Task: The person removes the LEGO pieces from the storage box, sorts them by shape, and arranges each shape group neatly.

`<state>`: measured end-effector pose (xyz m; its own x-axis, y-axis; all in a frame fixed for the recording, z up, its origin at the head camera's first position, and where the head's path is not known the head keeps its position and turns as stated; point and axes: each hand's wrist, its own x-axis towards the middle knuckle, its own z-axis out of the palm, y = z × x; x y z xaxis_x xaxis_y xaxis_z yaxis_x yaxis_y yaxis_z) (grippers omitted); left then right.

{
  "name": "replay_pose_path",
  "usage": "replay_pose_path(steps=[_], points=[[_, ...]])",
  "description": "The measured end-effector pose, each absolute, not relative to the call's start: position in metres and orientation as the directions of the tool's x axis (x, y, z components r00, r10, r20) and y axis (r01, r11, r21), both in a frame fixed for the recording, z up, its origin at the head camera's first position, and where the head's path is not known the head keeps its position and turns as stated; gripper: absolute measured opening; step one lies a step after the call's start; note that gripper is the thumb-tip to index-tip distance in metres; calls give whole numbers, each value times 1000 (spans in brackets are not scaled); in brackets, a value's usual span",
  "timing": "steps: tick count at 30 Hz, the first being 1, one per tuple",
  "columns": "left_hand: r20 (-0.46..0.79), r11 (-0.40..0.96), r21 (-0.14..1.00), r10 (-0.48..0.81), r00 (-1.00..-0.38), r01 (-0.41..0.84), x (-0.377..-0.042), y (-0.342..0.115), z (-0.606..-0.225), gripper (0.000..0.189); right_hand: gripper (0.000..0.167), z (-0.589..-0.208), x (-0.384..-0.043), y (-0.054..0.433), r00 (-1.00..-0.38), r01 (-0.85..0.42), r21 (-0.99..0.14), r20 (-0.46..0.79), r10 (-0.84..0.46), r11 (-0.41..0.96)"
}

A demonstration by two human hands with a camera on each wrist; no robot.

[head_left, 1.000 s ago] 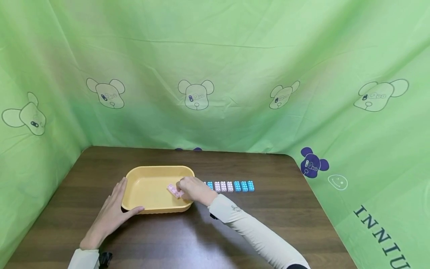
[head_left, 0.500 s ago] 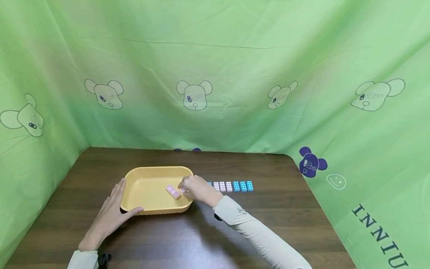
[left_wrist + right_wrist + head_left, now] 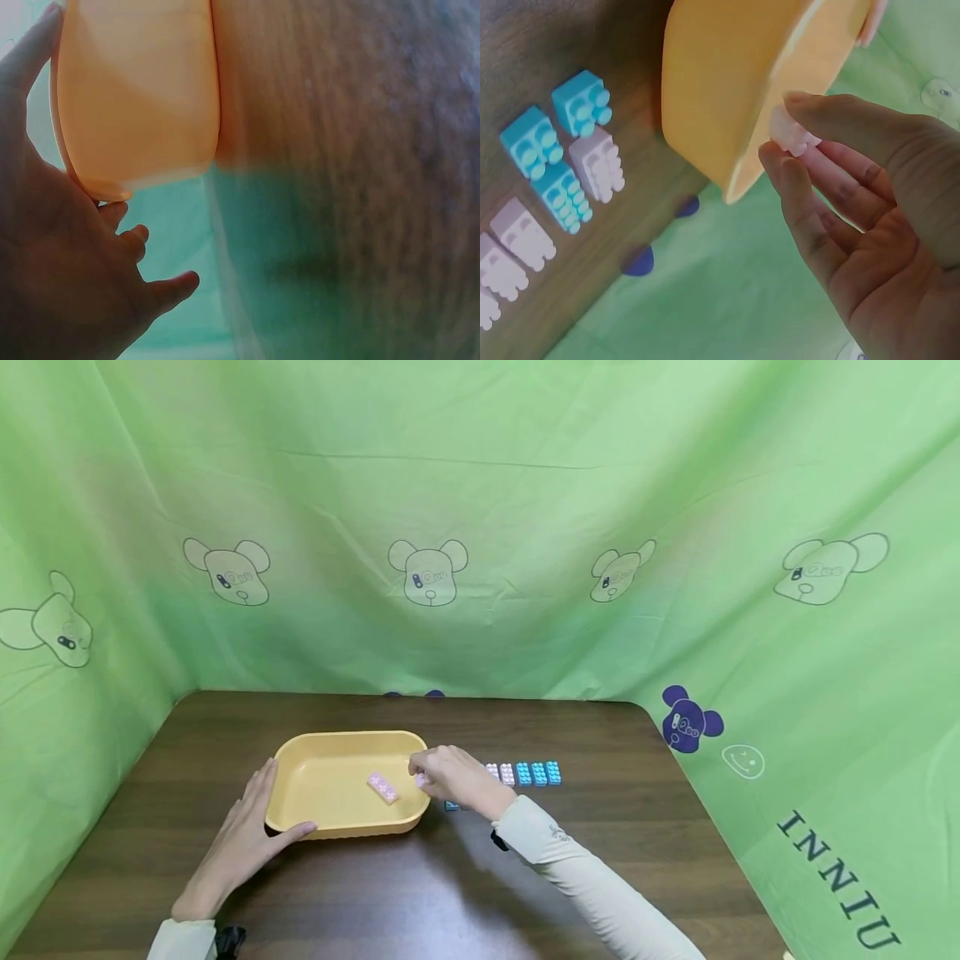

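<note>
A yellow tray stands on the table with one pink toy brick lying slantwise on its floor. My left hand rests against the tray's left end, fingers straight along the outside and thumb at the near side. Over the right rim, my right hand pinches a second, pale pink brick between thumb and fingertips. Right of the tray, blue bricks and pink bricks stand in a row, its left part hidden by the right hand. A blue brick shows nearer, below that hand.
The wooden table runs back to a green curtain printed with bear heads, which also hangs at both sides. In the right wrist view, more blue bricks and pink bricks stand close beside the tray.
My right hand has moved right, from inside the tray to over its right rim, with the pale pink brick. The other pink brick stays in the tray. My left hand has stayed against it.
</note>
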<state>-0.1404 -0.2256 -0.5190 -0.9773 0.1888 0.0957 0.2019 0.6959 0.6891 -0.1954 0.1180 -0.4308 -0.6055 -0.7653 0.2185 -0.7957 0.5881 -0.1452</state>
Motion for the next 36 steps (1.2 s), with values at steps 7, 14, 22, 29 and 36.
replay_pose_path(steps=[7,14,22,29,36], points=[[95,693,692,189,-977,201,-139,-225,-518,123,10,-424,-195,132,-644,-765,-155,166,-747,625],[94,698,687,190,-977,201,-139,-226,-519,123,8,-425,-194,147,-688,-724,-178,115,-717,666],[83,696,691,194,-977,197,-140,-225,-518,123,16,-439,-195,167,-710,-703,-171,110,-696,690],[92,699,687,191,-977,201,-142,-225,-517,123,18,-451,-195,183,-753,-648,-227,52,-656,727],[95,702,682,193,-977,205,-141,-226,-521,123,22,-466,-194,196,-766,-632,-239,51,-641,737]])
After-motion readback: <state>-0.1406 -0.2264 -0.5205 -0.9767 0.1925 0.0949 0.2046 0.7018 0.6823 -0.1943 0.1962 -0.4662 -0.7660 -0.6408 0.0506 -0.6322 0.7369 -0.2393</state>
